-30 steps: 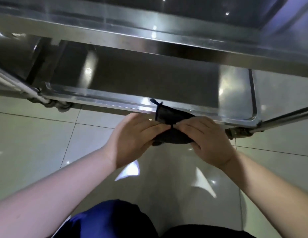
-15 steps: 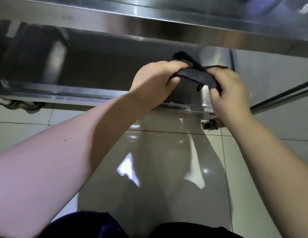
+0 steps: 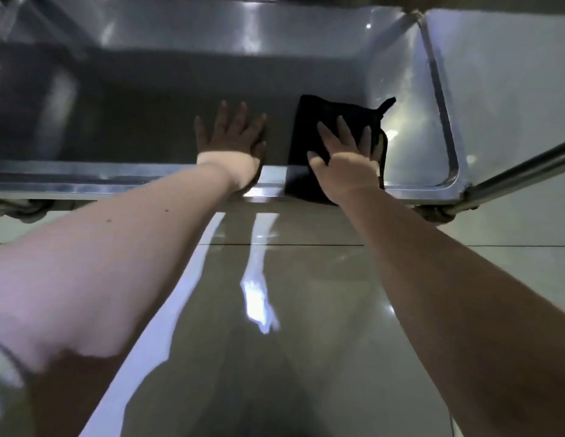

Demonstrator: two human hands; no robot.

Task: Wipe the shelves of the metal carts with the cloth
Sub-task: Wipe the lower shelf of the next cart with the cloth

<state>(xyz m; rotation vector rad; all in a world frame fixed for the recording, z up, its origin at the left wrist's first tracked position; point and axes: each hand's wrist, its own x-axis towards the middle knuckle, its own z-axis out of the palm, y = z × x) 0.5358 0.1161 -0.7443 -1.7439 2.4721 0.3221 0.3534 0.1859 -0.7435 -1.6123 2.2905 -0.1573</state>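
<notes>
The left hand [image 3: 232, 135] is lying flat on the lower shelf [image 3: 117, 121] of the metal cart, fingers spread, grasping nothing and probably bracing the person. Just beside it, the black cloth [image 3: 309, 121] is lying folded on the same shelf, its near edge draping over the front rim. The right hand [image 3: 347, 156] is pressing down on the cloth with an open palm, not clenching it. The cloth is looking soft, light and limp, likely to bunch when pushed, so flat palm pressure at its middle seems the best hold. Its small loop [image 3: 387, 104] is sticking out toward the right corner.
</notes>
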